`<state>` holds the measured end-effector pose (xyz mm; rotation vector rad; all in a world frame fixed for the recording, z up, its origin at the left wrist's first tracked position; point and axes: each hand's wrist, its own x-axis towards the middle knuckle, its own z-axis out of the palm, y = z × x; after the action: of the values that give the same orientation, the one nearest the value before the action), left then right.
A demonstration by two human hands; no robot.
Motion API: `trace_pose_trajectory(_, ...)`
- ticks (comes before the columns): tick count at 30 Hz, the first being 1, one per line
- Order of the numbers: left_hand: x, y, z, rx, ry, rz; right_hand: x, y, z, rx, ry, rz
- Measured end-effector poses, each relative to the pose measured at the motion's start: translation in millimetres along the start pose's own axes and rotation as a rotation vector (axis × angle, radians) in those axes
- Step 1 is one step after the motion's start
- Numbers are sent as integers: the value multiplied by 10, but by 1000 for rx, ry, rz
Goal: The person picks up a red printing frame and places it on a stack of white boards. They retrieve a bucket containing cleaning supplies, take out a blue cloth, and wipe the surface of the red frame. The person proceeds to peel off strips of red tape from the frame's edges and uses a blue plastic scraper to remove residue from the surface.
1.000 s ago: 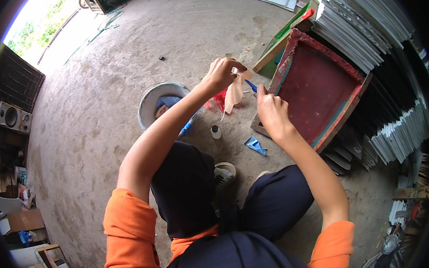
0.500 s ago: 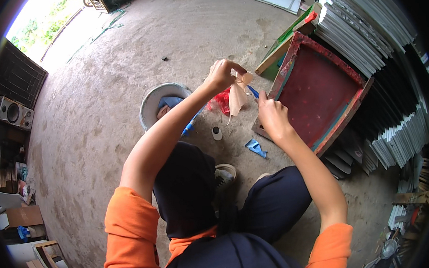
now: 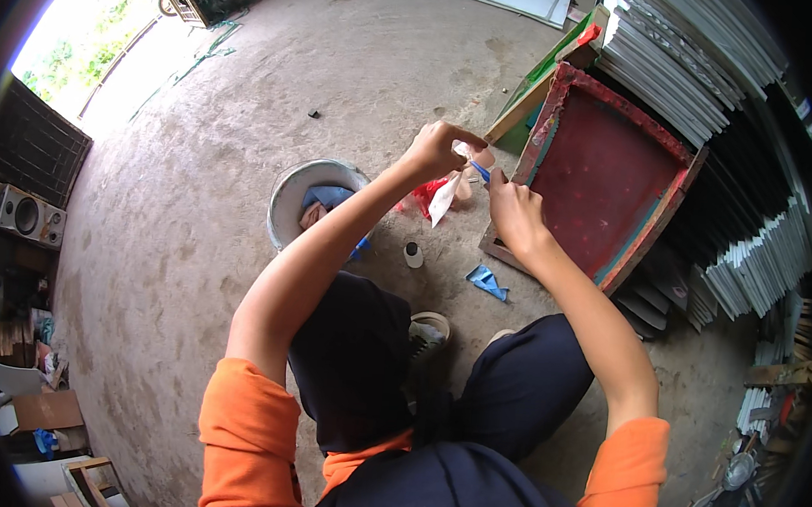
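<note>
My left hand (image 3: pixel 438 150) pinches a thin, pale piece of cloth or film (image 3: pixel 444 200) that hangs below its fingers. My right hand (image 3: pixel 516 216) grips a slim blue tool (image 3: pixel 481 172); its kind is too small to make out. The tool's end points up and left at the pale piece, close to my left fingertips. Below the pale piece, crumpled red material (image 3: pixel 426 191) shows in part. A grey-white bucket (image 3: pixel 283 207) stands to the left, with blue and pinkish cloth (image 3: pixel 326 197) in it, partly hidden by my left forearm.
A red-stained frame (image 3: pixel 606 173) leans on the right beside stacked pale panels (image 3: pixel 678 66). On the floor near my knees lie a blue scrap (image 3: pixel 488 281) and a small white bottle-like item (image 3: pixel 413 255). A speaker (image 3: pixel 27 213) stands at the far left.
My left hand has come slightly down and to the right, nearer the blue tool. The hanging piece has swung and turned, now showing a whiter side. My right hand has barely moved.
</note>
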<state>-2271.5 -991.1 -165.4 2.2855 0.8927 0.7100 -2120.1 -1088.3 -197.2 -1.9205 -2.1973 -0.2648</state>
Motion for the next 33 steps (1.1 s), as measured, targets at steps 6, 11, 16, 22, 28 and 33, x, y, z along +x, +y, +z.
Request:
trace_pose_trajectory(6, -77, -228, -97, -33, 48, -32, -21, -54, -35, -14, -39, -1)
trace_pose_trajectory(11, -65, -141, -117, -315, 207, 60, -65, -27, -91, -37, -25, 19)
trace_pose_trajectory(16, -83, -156, -42, -302, 266, 78, -50, -63, -244, -3, -43, 52)
trace_pose_trajectory(22, -37, -201, -70, -305, 455, 73, -174, -14, -653, 41, -86, 211)
trace_pose_trajectory(28, -41, -139, -74, -265, 528, 74, -202, 89, -690, 107, -110, 253)
trace_pose_trajectory(33, -18, -154, -47, -105, 620, 14, -176, 48, -732, 127, -77, 258)
